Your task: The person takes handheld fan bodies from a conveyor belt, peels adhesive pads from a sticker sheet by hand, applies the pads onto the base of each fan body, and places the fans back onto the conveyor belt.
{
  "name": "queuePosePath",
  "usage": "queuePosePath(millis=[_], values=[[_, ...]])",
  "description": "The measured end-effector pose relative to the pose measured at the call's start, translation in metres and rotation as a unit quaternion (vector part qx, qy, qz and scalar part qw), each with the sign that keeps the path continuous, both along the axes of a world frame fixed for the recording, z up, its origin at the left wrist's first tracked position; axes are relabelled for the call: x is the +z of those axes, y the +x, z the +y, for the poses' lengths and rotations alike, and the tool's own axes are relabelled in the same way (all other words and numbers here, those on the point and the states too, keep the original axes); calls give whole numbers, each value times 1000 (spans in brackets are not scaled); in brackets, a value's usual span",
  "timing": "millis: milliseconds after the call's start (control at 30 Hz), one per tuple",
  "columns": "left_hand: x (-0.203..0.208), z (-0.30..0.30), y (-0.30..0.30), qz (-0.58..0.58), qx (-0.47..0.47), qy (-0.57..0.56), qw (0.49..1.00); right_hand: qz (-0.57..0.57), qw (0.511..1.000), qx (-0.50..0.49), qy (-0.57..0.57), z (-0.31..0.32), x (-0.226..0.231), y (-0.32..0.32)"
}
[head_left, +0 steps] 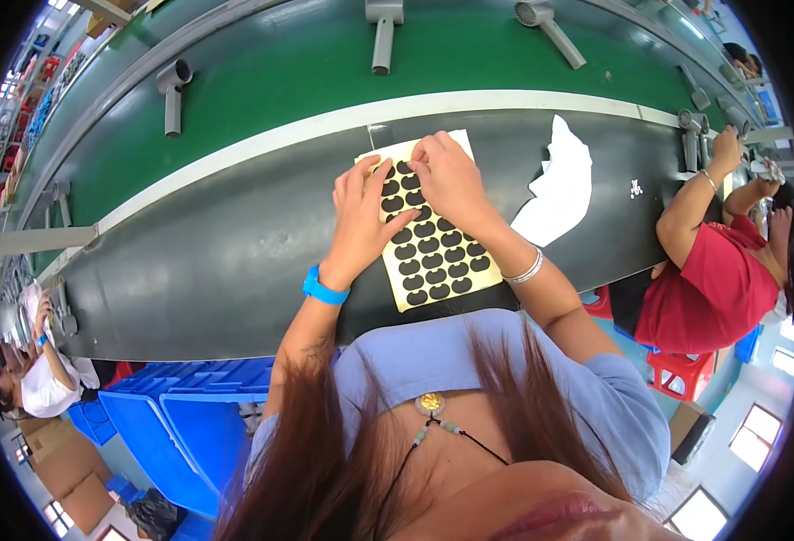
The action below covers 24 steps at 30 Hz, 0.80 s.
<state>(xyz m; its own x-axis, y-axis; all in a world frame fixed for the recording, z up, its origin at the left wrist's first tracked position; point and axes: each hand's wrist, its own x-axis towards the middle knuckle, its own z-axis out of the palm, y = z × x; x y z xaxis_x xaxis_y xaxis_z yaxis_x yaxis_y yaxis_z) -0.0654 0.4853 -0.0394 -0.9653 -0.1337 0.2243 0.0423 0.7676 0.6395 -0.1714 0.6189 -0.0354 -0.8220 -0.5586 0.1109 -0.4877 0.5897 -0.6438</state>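
A pale yellow sheet (490,279) bearing rows of rounded black stickers (427,244) lies on the dark work surface in front of me. My left hand (359,209) rests at its left edge, fingers stretched apart and thumb reaching across the stickers. At the sheet's upper part, my right hand (451,178) has its fingers drawn together in a pinch near the top rows. Whatever is between those fingertips, if anything, is hidden. Just right of the sheet is a crumpled white piece of paper or cloth (570,185).
Beyond a pale rail (325,115), grey hair dryers (383,41) lie on a green conveyor belt (270,68). Small white bits (636,187) are on the dark surface at right. A person in red (712,288) works there; blue bins (158,433) stand at lower left.
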Motion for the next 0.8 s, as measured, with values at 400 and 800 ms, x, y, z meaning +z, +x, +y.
queuePosePath(millis=[400,800], values=[[5,-2,-2,14,12,7,1000,266,936,-210,-91,111,-4,-211],[8,-1,7,11,16,23,1000,251,931,-198,-178,82,89,-168]])
